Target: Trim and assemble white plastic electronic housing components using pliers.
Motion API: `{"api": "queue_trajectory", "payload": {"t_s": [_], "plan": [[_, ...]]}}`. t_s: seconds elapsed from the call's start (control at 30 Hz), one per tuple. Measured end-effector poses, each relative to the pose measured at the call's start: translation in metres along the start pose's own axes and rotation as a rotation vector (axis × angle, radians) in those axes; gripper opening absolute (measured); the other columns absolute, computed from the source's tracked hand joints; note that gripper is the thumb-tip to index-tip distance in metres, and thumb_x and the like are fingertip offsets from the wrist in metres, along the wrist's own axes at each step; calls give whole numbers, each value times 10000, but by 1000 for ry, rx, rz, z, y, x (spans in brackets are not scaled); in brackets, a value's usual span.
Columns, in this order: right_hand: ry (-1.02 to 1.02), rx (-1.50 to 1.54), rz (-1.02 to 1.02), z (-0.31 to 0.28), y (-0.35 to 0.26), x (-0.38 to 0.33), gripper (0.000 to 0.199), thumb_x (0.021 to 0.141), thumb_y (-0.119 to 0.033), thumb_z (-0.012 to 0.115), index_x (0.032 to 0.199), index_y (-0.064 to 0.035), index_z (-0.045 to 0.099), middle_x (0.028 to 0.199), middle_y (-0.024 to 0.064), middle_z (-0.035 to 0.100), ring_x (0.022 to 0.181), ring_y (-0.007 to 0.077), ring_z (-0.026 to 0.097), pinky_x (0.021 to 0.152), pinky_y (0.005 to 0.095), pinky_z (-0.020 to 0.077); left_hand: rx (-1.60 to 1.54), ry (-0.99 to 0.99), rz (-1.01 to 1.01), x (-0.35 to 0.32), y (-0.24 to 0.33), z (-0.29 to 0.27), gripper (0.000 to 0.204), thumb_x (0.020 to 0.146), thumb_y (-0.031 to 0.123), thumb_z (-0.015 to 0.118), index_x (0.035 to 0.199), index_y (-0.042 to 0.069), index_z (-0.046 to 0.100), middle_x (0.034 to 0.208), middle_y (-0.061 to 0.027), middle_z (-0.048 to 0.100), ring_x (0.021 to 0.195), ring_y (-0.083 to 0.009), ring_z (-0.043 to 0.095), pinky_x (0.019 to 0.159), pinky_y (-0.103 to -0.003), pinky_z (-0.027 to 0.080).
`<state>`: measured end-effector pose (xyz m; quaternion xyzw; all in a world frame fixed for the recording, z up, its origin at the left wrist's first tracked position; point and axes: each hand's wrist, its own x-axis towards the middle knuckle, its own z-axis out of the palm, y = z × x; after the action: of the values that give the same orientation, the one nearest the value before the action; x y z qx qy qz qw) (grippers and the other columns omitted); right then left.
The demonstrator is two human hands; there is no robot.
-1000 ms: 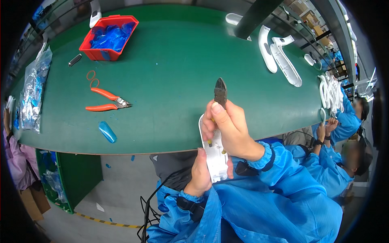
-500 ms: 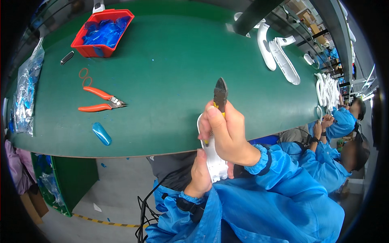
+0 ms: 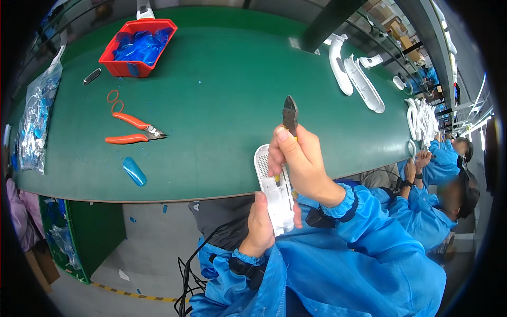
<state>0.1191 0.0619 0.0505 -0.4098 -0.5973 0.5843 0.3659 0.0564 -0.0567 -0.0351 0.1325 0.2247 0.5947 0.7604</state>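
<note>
My left hand (image 3: 257, 227) grips a white plastic housing (image 3: 278, 208) by its lower part, over the table's front edge. Its far end is rounded and has a grid of small holes. Closed round a pair of pliers (image 3: 290, 112), my right hand (image 3: 306, 166) is above the housing. The dark jaws point up and away from me. A handle tip, dark and yellow, reaches down to the housing's inner side; whether it touches I cannot tell. My fingers hide most of the handles.
Orange-handled cutters (image 3: 127, 139), a glossy blue piece (image 3: 134, 171) and orange rings (image 3: 117, 106) lie left on the green table (image 3: 211, 105). Behind them stands a red bin (image 3: 119, 67) of blue film. White curved parts (image 3: 364, 84) lie far right, beside a dark post (image 3: 332, 24). Co-workers sit right.
My right hand has shifted slightly right with the pliers, uncovering more of the housing's perforated end. My left hand still holds the housing. The whole view has shifted a little.
</note>
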Motion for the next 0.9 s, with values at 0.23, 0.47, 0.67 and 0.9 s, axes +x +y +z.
{"api": "queue_trajectory", "payload": {"t_s": [0.23,0.47,0.67,0.9], "plan": [[9,-91,7,4,1,-2,308,1051,-276,435,869,-29,461,670,25,485,549,109,514,526,267,467,1,6,9,-2,-2,-1,761,1005,628,138,1112,-20,522,810,-154,617,623,-255,635,571,-365,540],[91,-342,-105,6,8,-10,234,1048,-208,428,949,-4,484,668,15,495,552,90,508,514,246,434,42,-34,-2,-4,-7,-6,753,1007,623,147,1202,-16,493,847,-185,642,641,-274,646,582,-372,540],[104,-182,-86,4,6,-2,247,1036,-224,472,956,6,512,626,33,533,525,103,533,505,271,443,-39,-60,-27,-6,-5,-9,800,980,674,203,1279,-22,462,977,-200,652,842,-285,673,766,-379,552],[143,24,-100,2,11,8,295,1050,-246,445,875,-10,472,650,30,513,522,102,524,504,267,460,508,-126,-62,-47,8,-10,507,997,233,531,1370,-61,354,1170,-183,608,1071,-236,619,950,-372,488]]}}
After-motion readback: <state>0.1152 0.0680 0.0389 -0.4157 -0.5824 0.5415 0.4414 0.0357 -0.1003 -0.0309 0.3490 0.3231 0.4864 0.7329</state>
